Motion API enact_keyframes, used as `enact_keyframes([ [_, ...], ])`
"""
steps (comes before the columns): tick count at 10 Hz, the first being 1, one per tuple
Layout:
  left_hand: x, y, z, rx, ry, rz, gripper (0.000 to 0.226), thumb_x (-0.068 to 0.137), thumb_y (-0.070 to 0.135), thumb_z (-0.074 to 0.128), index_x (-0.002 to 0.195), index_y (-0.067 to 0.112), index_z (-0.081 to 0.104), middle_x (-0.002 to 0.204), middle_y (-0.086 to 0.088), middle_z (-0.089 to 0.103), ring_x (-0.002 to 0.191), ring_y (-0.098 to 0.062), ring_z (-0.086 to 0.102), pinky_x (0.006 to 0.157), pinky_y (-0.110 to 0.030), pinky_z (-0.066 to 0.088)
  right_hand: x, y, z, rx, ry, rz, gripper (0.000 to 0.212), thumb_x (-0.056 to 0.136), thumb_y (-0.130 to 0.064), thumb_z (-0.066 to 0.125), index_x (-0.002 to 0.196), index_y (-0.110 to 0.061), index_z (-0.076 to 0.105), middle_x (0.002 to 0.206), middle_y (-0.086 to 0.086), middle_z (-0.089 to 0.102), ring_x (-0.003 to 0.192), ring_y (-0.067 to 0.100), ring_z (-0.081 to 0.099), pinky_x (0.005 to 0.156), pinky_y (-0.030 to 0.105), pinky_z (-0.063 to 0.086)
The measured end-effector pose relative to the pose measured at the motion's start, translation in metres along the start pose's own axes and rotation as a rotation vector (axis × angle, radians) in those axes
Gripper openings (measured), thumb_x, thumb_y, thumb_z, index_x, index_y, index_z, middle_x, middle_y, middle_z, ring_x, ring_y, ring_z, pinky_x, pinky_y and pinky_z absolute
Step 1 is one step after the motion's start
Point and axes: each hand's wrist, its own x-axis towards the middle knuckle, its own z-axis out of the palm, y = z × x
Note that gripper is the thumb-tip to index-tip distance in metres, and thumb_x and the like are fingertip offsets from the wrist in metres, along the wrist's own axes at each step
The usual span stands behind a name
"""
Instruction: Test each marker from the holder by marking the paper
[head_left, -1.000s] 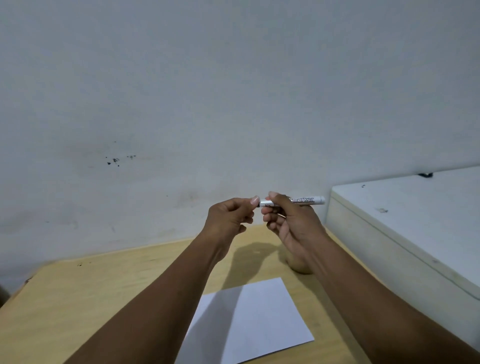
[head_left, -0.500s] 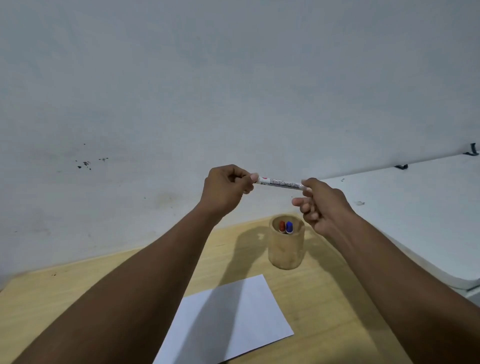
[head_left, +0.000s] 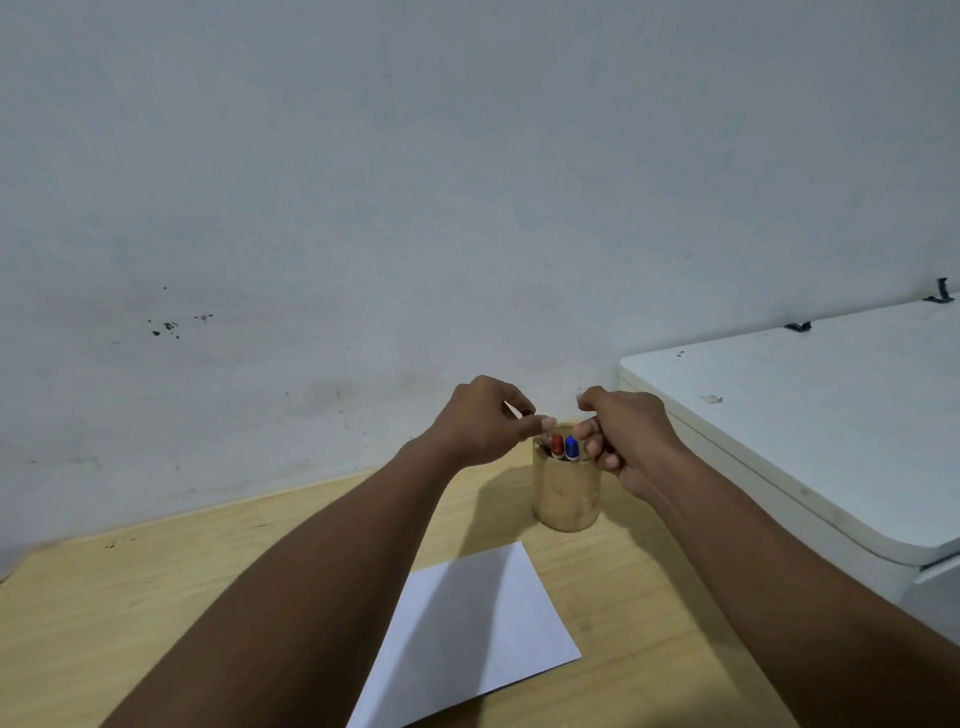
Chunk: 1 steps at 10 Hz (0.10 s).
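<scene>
My left hand (head_left: 483, 426) and my right hand (head_left: 628, 431) hover apart just above a round wooden holder (head_left: 566, 493). The left thumb and fingers pinch a small white piece of the white marker (head_left: 514, 410) with a dark end; I cannot tell whether it is the cap or the body. My right hand is curled into a fist, and whatever is inside it is hidden. A red-capped marker (head_left: 557, 446) and a blue-capped marker (head_left: 572, 447) stand in the holder. A white sheet of paper (head_left: 478, 634) lies on the table in front of the holder, partly under my left forearm.
The wooden table (head_left: 156, 597) meets a pale wall at the back. A white lidded box (head_left: 805, 426) stands taller than the table along its right side, close to my right arm.
The white marker was held lengthwise between both hands. The hands have since separated and come down to just above the holder, and the marker's full length no longer shows.
</scene>
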Motion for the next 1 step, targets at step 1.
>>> enact_keyframes([
  [1,-0.0015,-0.0011,-0.0133,0.092,0.012,-0.027,0.055,0.081,0.061,0.073,0.117,0.020,0.074,0.094,-0.001,0.080,0.097,-0.016,0.071,0.078,-0.029,0.053,-0.0013,-0.0056,0.0048,-0.067,-0.002,-0.065,0.015,0.090,-0.015,0.058,0.094,-0.003,0.067,0.063,0.011,0.067,0.035,0.015,0.047,0.036,0.022,0.031],
])
